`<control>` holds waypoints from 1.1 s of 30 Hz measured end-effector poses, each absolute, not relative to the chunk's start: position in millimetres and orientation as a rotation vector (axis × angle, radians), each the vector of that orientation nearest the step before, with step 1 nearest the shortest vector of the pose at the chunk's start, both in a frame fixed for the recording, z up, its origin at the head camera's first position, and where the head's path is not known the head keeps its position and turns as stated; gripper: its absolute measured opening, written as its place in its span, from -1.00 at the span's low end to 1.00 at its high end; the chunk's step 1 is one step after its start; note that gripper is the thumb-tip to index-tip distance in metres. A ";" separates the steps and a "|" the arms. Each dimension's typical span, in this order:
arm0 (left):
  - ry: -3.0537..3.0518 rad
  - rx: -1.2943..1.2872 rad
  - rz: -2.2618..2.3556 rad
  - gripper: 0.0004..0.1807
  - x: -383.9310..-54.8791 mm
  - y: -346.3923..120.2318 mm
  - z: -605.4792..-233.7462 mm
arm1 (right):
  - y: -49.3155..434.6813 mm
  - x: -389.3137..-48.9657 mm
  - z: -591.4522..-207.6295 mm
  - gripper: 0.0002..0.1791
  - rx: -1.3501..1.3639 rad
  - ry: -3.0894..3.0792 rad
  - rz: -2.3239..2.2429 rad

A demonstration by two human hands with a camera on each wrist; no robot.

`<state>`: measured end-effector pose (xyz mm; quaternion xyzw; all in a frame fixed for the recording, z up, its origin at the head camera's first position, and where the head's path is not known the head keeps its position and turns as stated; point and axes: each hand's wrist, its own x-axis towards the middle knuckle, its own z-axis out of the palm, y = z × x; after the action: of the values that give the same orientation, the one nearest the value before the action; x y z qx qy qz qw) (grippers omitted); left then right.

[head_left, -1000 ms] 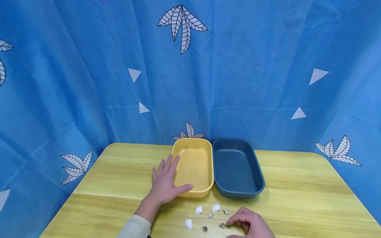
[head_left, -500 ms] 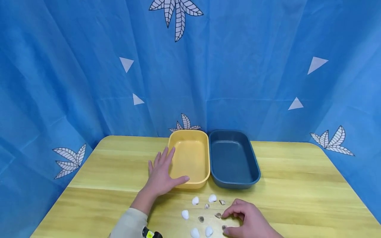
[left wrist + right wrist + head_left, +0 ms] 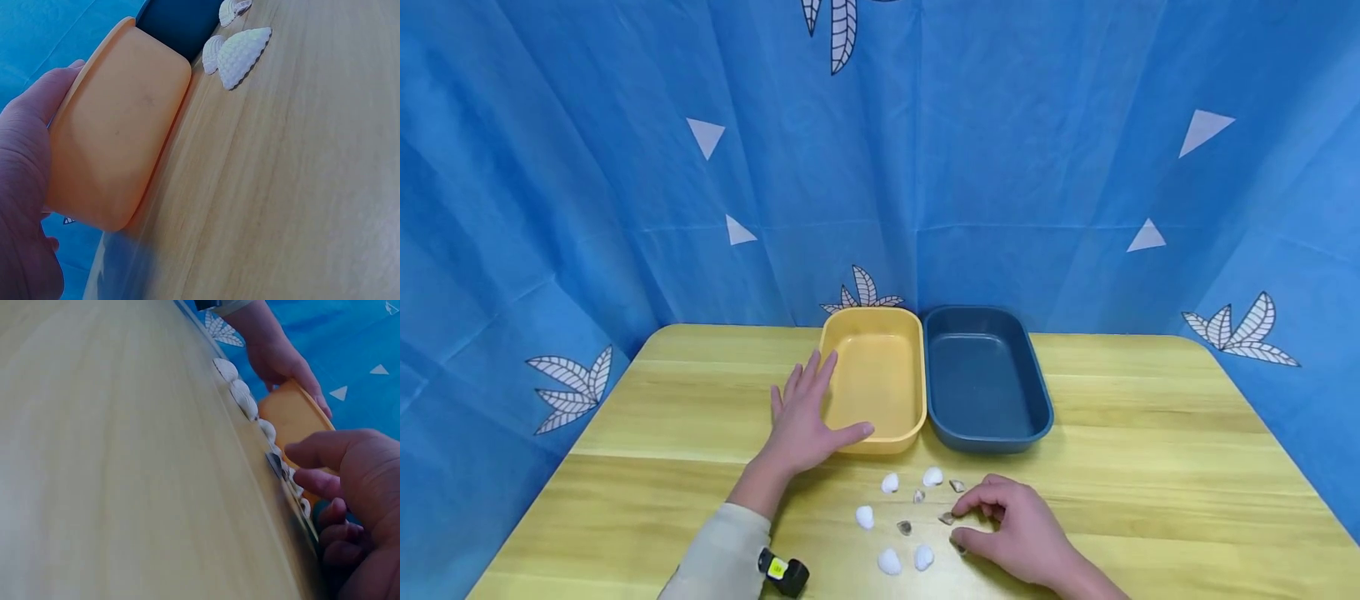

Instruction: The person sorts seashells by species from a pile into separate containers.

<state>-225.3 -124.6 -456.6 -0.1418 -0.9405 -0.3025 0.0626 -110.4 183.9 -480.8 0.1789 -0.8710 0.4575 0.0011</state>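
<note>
A yellow tray (image 3: pixel 880 446) stands on the table. My left hand (image 3: pixel 801 429) rests at its near left corner, fingers spread along the left side and thumb lying over the near rim. In front of the trays lie several small seashells, white ones like this white shell (image 3: pixel 889 561) and smaller brown ones. My right hand (image 3: pixel 1018 529) is low over the table by a brown shell (image 3: pixel 947 518), index fingertip right at it. The thumb partly covers another brown shell (image 3: pixel 961 547). In the right wrist view a gap shows between thumb and index finger.
A dark blue tray (image 3: pixel 992 446) sits against the yellow tray's right side. Behind the wooden table (image 3: pixel 1150 467) hangs a blue patterned curtain (image 3: pixel 1015 150). A black strap device (image 3: pixel 786 573) is on the left wrist.
The head view has tilted down, bringing more white shells into view. My right thumb and index finger have drawn closer together around the brown shell. My left hand has stayed on the yellow tray.
</note>
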 end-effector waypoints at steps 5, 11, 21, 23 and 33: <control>-2.838 -0.430 -0.910 0.29 -226.2 -124.0 -455.2 | 177.8 -110.9 -478.4 -0.77 0.478 -2.761 1.331; -2.829 -0.434 -0.908 0.29 -225.6 -124.3 -455.6 | 174.3 -110.9 -475.8 -0.77 0.438 -2.805 1.260; -2.827 -0.425 -0.930 0.28 -223.4 -124.4 -455.3 | 171.1 -112.9 -471.6 -0.81 0.375 -2.863 1.217; -2.825 -0.424 -0.936 0.28 -222.7 -124.2 -455.4 | 171.3 -113.0 -471.6 -0.81 0.360 -2.862 1.242; -2.821 -0.425 -0.947 0.29 -223.5 -123.4 -457.9 | 172.4 -113.7 -472.1 -0.83 0.330 -2.882 1.295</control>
<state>-223.5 -123.4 -457.9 -0.1412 -0.9364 -0.3141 0.0677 -113.7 172.4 -472.1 0.1037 -0.9071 0.4076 -0.0173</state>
